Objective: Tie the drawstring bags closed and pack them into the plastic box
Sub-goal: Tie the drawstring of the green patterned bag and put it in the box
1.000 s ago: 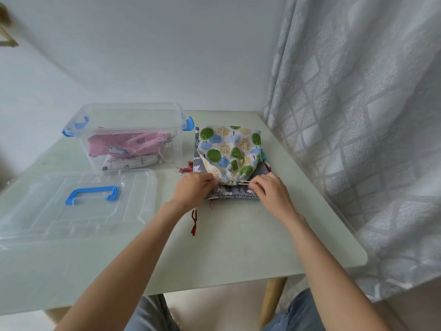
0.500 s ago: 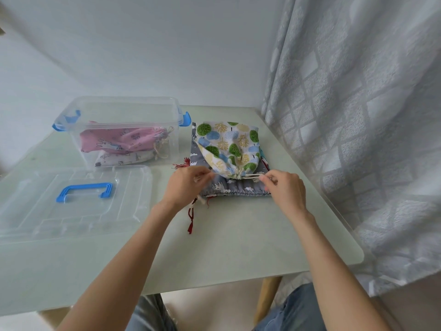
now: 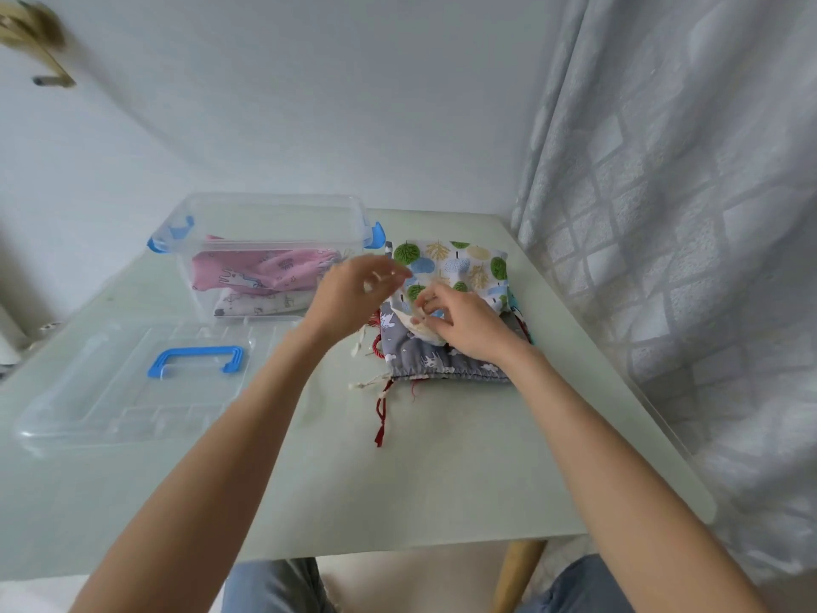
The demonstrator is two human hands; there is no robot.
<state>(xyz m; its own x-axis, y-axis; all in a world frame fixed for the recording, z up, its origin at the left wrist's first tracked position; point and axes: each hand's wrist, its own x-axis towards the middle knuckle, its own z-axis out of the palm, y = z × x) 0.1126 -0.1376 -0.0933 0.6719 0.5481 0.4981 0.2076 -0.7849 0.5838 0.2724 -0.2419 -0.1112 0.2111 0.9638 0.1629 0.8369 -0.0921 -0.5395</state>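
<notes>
A tree-print drawstring bag (image 3: pixel 464 263) lies on top of a grey animal-print bag (image 3: pixel 442 362) at the right of the table. My right hand (image 3: pixel 468 323) rests on the tree-print bag's gathered mouth and pinches it with curled fingers. My left hand (image 3: pixel 349 298) is lifted just left of it and blurred, with a cream drawstring (image 3: pixel 376 275) looped in its curled fingers. The cord's frayed ends (image 3: pixel 359 345) dangle below that hand. The clear plastic box (image 3: pixel 274 203) stands at the back left, holding a pink bag (image 3: pixel 265 272) over a white printed bag (image 3: pixel 256 306).
The box's clear lid (image 3: pixel 110 404) with a blue handle (image 3: pixel 194 360) lies flat at the left. A dark red cord (image 3: pixel 380 413) trails from the grey bag toward me. A patterned curtain (image 3: pixel 685 214) hangs along the table's right edge.
My left hand has risen up and left with the cream cord. My right hand has moved left onto the bag's mouth. The bag's neck has turned toward the left.
</notes>
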